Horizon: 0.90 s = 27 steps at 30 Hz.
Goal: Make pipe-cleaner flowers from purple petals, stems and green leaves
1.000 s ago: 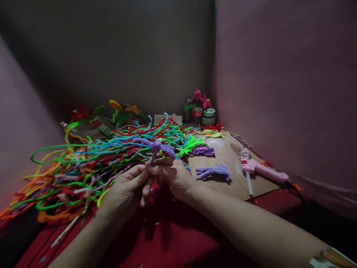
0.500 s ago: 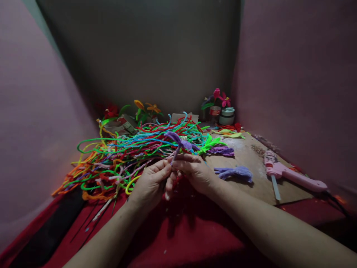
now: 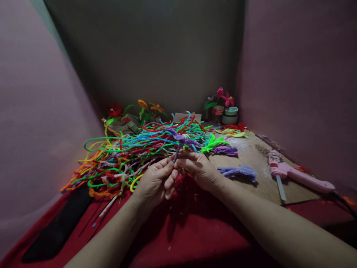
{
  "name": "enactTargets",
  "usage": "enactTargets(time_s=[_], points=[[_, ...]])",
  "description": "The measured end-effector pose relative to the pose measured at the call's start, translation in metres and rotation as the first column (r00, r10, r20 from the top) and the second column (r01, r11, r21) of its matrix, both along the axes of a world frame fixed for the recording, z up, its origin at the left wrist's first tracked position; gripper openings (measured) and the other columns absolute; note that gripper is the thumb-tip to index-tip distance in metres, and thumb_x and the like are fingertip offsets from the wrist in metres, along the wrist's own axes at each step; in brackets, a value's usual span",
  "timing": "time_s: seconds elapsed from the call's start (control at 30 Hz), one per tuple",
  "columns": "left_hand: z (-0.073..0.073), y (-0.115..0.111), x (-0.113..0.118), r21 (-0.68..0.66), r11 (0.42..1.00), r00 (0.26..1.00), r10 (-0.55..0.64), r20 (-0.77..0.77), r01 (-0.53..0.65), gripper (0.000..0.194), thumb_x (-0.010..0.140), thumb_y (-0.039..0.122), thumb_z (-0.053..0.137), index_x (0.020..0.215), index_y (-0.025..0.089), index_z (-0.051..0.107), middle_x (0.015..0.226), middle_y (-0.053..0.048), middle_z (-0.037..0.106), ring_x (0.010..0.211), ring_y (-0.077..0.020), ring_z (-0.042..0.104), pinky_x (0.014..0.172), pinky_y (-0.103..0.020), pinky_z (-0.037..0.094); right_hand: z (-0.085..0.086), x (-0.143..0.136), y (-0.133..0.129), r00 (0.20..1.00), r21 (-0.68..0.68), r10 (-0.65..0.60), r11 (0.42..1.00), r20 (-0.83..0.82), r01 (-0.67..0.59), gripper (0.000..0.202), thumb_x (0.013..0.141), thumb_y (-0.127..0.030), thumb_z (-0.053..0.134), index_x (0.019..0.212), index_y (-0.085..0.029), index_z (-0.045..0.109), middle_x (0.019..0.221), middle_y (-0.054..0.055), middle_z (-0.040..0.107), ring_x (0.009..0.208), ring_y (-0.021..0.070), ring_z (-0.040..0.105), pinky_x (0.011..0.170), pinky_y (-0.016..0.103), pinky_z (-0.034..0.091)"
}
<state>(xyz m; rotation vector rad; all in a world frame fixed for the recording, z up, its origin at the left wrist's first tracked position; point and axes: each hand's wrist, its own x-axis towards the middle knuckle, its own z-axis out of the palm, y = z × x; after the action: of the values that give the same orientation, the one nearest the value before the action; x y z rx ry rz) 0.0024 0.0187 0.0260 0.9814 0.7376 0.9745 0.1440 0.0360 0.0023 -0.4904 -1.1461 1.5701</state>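
A purple pipe-cleaner flower (image 3: 181, 139) with pale stamens at its centre stands above my fingertips, its petals spread and its stem pointing down. My left hand (image 3: 159, 175) pinches the stem between thumb and fingers. From the other side, my right hand (image 3: 196, 166) closes on the same stem just under the bloom. The stem's lower end is hidden by my fingers. Behind the flower spreads a large tangled heap of coloured pipe cleaners (image 3: 125, 149). To the right lie a bright green bundle (image 3: 214, 143) and a lavender bundle (image 3: 240, 173) of pipe-cleaner pieces.
On a cardboard sheet (image 3: 262, 186) at right rests a pink glue gun (image 3: 301, 176) with a glue stick and cord. A lidded jar (image 3: 230, 115) and finished pink flowers (image 3: 228, 99) stand behind. A black strip (image 3: 55, 230) lies on the red cloth (image 3: 178, 238) at left.
The whole view has shifted a little, so things sit further right. The purple flower has turned, its petals and stamens now facing me more openly. Both hands keep their hold.
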Motion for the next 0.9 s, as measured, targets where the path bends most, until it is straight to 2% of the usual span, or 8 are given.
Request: enactTargets(time_s=[0.13, 0.27, 0.47, 0.63, 0.73, 0.8, 0.83, 0.9], points=[[-0.0003, -0.0012, 0.0008, 0.002, 1.0, 1.0, -0.027, 0.007, 0.027, 0.015, 0.074, 0.025, 0.063, 0.074, 0.013, 0.054, 0.05, 0.006, 0.051, 0.026, 0.0002, 0.028, 0.022, -0.011, 0.032, -0.0021, -0.0013, 0.0014, 1.0, 0.014, -0.003, 1.0, -0.019, 0.003, 0.016, 0.07, -0.024, 0.066, 0.083, -0.016, 0.071, 0.066, -0.001, 0.062, 0.058, 0.0078, 0.05, 0.055, 0.021, 0.034], [0.001, -0.0021, 0.0013, -0.006, 0.999, 0.999, -0.04, 0.008, 0.04, 0.015, 0.075, 0.024, 0.062, 0.073, 0.013, 0.053, 0.049, 0.006, 0.049, 0.025, 0.0004, 0.027, 0.021, -0.011, 0.032, -0.0048, -0.0022, 0.0026, 0.998, -0.032, 0.019, 0.999, -0.056, -0.021, 0.019, 0.067, -0.025, 0.068, 0.085, -0.017, 0.07, 0.066, 0.0, 0.063, 0.061, 0.0099, 0.054, 0.055, 0.022, 0.036], [-0.0015, -0.0008, 0.0002, -0.008, 0.998, 0.998, -0.055, -0.03, 0.054, 0.019, 0.076, 0.03, 0.061, 0.071, 0.013, 0.055, 0.049, 0.004, 0.053, 0.023, -0.002, 0.033, 0.021, -0.014, 0.032, -0.0058, -0.0023, 0.0026, 0.997, -0.071, 0.03, 0.997, -0.076, -0.036, 0.019, 0.066, -0.024, 0.069, 0.084, -0.016, 0.071, 0.068, 0.001, 0.065, 0.06, 0.0119, 0.056, 0.056, 0.025, 0.04], [-0.0013, -0.0021, 0.0019, 0.091, 0.995, 0.992, -0.029, -0.125, 0.041, 0.024, 0.08, 0.034, 0.055, 0.068, 0.013, 0.057, 0.044, 0.003, 0.052, 0.028, -0.0066, 0.041, 0.028, -0.018, 0.039, -0.0029, -0.0008, 0.0006, 0.997, -0.051, 0.024, 0.998, -0.068, -0.028, 0.019, 0.067, -0.025, 0.069, 0.083, -0.016, 0.07, 0.058, -0.001, 0.062, 0.052, 0.0109, 0.053, 0.054, 0.025, 0.039], [-0.0005, -0.0043, 0.0043, 0.2, 0.98, 0.968, 0.065, -0.244, -0.015, 0.023, 0.081, 0.034, 0.054, 0.072, 0.013, 0.058, 0.05, 0.001, 0.056, 0.037, -0.0085, 0.049, 0.039, -0.02, 0.044, -0.0023, -0.0009, -0.0003, 0.996, -0.061, 0.024, 0.998, -0.087, -0.03, 0.018, 0.067, -0.026, 0.068, 0.082, -0.016, 0.069, 0.053, -0.002, 0.058, 0.048, 0.01, 0.05, 0.051, 0.024, 0.037], [-0.0019, -0.0058, 0.0053, 0.308, 0.949, 0.919, 0.173, -0.354, -0.06, 0.017, 0.078, 0.031, 0.058, 0.078, 0.014, 0.06, 0.058, 0.001, 0.059, 0.043, -0.0092, 0.052, 0.044, -0.021, 0.045, -0.0031, -0.0018, -0.0002, 0.995, -0.085, -0.009, 0.996, -0.103, 0.0, 0.017, 0.065, -0.026, 0.07, 0.079, -0.016, 0.07, 0.054, -0.003, 0.058, 0.048, 0.0087, 0.049, 0.05, 0.023, 0.037], [-0.0033, -0.0066, 0.0056, 0.377, 0.923, 0.879, 0.244, -0.41, -0.08, 0.015, 0.077, 0.03, 0.06, 0.08, 0.015, 0.061, 0.06, 0.001, 0.059, 0.045, -0.0094, 0.053, 0.046, -0.021, 0.044, -0.0038, -0.0024, 0.0, 0.994, -0.103, -0.029, 0.995, -0.106, 0.018, 0.017, 0.063, -0.026, 0.071, 0.078, -0.016, 0.07, 0.056, -0.003, 0.059, 0.049, 0.0081, 0.048, 0.05, 0.023, 0.036], [-0.0067, -0.0081, 0.0055, 0.545, 0.832, 0.77, 0.415, -0.484, -0.106, 0.013, 0.075, 0.028, 0.061, 0.081, 0.016, 0.062, 0.06, 0.001, 0.058, 0.048, -0.0096, 0.052, 0.049, -0.02, 0.042, -0.0054, -0.0037, 0.0005, 0.993, -0.132, -0.063, 0.99, -0.099, 0.05, 0.018, 0.061, -0.025, 0.072, 0.077, -0.016, 0.07, 0.061, -0.003, 0.061, 0.05, 0.0076, 0.048, 0.049, 0.022, 0.036]])
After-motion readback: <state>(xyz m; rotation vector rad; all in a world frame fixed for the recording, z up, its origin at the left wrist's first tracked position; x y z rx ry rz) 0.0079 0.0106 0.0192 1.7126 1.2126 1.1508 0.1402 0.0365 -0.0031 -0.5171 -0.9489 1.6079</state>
